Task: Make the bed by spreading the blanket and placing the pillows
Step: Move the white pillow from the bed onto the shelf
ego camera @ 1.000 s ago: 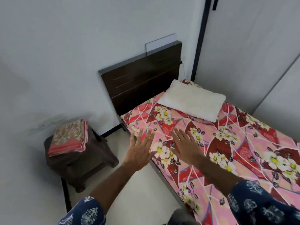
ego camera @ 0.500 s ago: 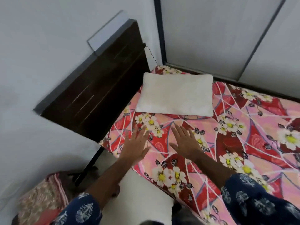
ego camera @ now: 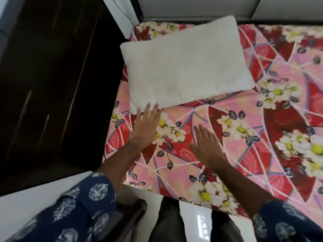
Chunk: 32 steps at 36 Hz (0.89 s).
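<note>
Bed cover: the floral blanket (ego camera: 227,137), pink and red with white flowers, lies flat over the mattress as far as I can see from here, with no big folds near the head end; the foot end is out of sight, so I cannot say whether it is spread all the way.
Pillow: one white pillow (ego camera: 185,63) sits at the head of the bed, just beside the dark headboard (ego camera: 57,75), a little skewed to the bed's edges.
Left hand: the left hand (ego camera: 146,128) reaches flat over the blanket, fingers straight and slightly apart, tips at the pillow's near corner; holding nothing.
Right hand: the right hand (ego camera: 207,145) lies palm down on the blanket, fingers straight and close together, well short of the pillow; holding nothing.
Done, I judge: spreading near the head, and one pillow set down.
Left, I judge: squaring that pillow, perhaps a last smoothing; whether more pillows are to come I cannot tell.
</note>
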Motion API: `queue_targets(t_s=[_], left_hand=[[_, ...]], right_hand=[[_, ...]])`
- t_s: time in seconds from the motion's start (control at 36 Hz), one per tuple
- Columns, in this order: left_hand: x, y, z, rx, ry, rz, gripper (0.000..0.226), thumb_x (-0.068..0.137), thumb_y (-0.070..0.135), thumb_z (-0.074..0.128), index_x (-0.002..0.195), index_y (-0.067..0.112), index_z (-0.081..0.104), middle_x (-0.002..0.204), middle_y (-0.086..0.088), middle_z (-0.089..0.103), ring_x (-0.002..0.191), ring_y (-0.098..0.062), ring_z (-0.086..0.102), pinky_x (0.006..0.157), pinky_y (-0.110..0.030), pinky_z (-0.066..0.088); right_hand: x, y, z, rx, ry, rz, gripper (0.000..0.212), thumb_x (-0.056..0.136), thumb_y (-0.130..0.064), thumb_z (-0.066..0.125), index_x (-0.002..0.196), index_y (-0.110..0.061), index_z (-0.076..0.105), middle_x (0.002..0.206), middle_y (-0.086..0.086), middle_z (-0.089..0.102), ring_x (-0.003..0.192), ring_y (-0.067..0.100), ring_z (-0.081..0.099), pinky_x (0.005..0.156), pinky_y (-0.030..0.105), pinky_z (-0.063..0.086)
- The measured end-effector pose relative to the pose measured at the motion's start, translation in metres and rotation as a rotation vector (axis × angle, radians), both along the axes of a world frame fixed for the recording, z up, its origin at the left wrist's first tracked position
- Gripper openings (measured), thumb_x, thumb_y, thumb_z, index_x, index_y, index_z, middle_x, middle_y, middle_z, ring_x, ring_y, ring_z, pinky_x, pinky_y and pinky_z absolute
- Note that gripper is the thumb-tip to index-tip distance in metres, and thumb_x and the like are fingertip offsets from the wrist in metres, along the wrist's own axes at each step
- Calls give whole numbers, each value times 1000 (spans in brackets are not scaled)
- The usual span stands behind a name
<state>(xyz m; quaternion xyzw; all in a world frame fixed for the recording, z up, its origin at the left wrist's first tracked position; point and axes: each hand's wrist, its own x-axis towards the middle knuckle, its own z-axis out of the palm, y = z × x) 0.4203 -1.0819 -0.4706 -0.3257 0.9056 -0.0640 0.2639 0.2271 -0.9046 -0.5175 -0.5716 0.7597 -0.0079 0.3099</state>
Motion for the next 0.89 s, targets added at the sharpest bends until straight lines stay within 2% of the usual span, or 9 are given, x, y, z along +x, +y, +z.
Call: queue_targets(t_s=[0.08, 0.22, 0.39, 0.44, 0.53, 0.61, 0.67, 0.72, 0.89], left_hand=[[10, -37, -37, -66, 58, -17, 100, 85, 16, 55, 158, 11, -12, 163, -14, -27, 151, -40, -20, 120, -63, -1], [19, -87, -89, -122, 103, -113, 120, 76, 21, 71, 158, 13, -16, 165, -15, -22, 151, -42, -16, 120, -65, 6], [28, -120, -131, -155, 175, -261, 123, 78, 31, 79, 159, 17, -13, 167, -11, -17, 151, -41, -15, 120, -65, 6], [31, -130, -138, -155, 221, -319, 116, 81, 19, 76, 159, 19, -10, 168, -8, -13, 151, -38, -16, 120, -64, 4], [37, -146, -138, -148, 271, -401, 113, 75, -12, 60, 160, 23, -5, 168, -5, -10, 153, -35, -12, 122, -60, 5], [37, -156, -132, -110, 267, -447, 114, 69, -17, 57, 161, 22, 2, 169, -7, -3, 154, -36, 3, 123, -55, 14], [31, -158, -124, -64, 297, -474, 109, 67, -19, 58, 160, 19, 17, 167, -10, 15, 148, -38, 24, 114, -53, 32], [25, -159, -114, -20, 324, -488, 102, 64, -21, 63, 155, 15, 33, 160, -14, 33, 132, -38, 41, 96, -49, 46], [10, -150, -83, 90, 337, -527, 85, 62, -23, 65, 141, 6, 53, 141, -19, 56, 95, -33, 53, 76, -45, 53]], right_hand=[[28, -24, -28, 13, -2, -12, 77, 104, -54, 34, 162, -10, 9, 170, 15, 8, 157, 33, 9, 126, 55, 13], [50, -59, -79, -124, 195, 24, 73, 104, -56, 20, 162, -13, 6, 170, 14, 1, 157, 35, 2, 125, 58, 12], [54, -58, -143, -151, 287, 38, 76, 105, -60, 22, 163, -14, 3, 171, 11, -4, 158, 31, -2, 125, 58, 8], [54, -55, -149, -193, 311, 22, 76, 105, -59, 26, 163, -14, 5, 171, 11, -1, 158, 30, 0, 124, 59, 11], [54, -54, -150, -220, 329, 15, 77, 105, -59, 29, 163, -14, 7, 171, 10, 1, 158, 29, 1, 124, 59, 13], [53, -55, -149, -217, 321, 8, 78, 105, -60, 30, 163, -14, 7, 171, 10, 0, 158, 28, -1, 124, 59, 12], [53, -55, -148, -216, 302, 0, 78, 105, -59, 33, 163, -15, 8, 171, 9, 1, 158, 28, 0, 124, 60, 13], [51, -56, -146, -216, 270, -12, 77, 104, -59, 35, 163, -15, 11, 171, 9, 4, 158, 28, 2, 124, 60, 14], [47, -56, -140, -225, 153, -37, 74, 104, -60, 29, 163, -19, 12, 172, 4, 4, 158, 23, -1, 125, 58, 9]])
